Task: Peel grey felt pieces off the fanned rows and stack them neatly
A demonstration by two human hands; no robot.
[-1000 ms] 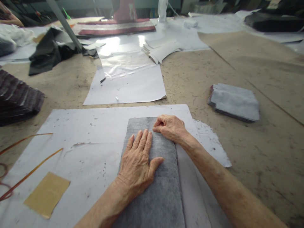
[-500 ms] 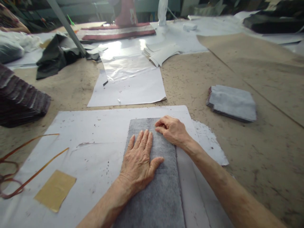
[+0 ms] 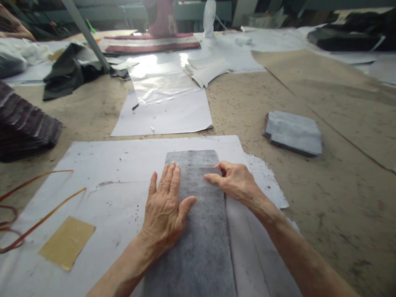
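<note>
A long gray strip (image 3: 198,231) of fibrous, felt-like material, its far corners rounded, lies lengthwise on a white paper sheet (image 3: 117,206) flecked with dark scraps. A left hand (image 3: 163,210) presses palm-down along its left side, fingers straight and thumb spread wide, gripping nothing. A right hand (image 3: 238,179) bends over the strip's right edge near the far end, thumb and forefinger slightly parted; whether its fingers have hold of the edge cannot be told.

To the left lie one tan square (image 3: 68,243) with a smooth surface and one pair of eyeglasses (image 3: 49,212), its two amber temples pointing inward. Beyond them stands one layered stack (image 3: 27,123), dark and streaked with white. At right, one pile of notched gray pieces (image 3: 293,132) sits on the scuffed brown tabletop (image 3: 340,194).

Farther back, clear film (image 3: 161,82) overlaps a second white sheet (image 3: 173,119), beside several fanned white cutouts (image 3: 210,74). A red upright object (image 3: 162,18) carries a pale mark too blurred to read.
</note>
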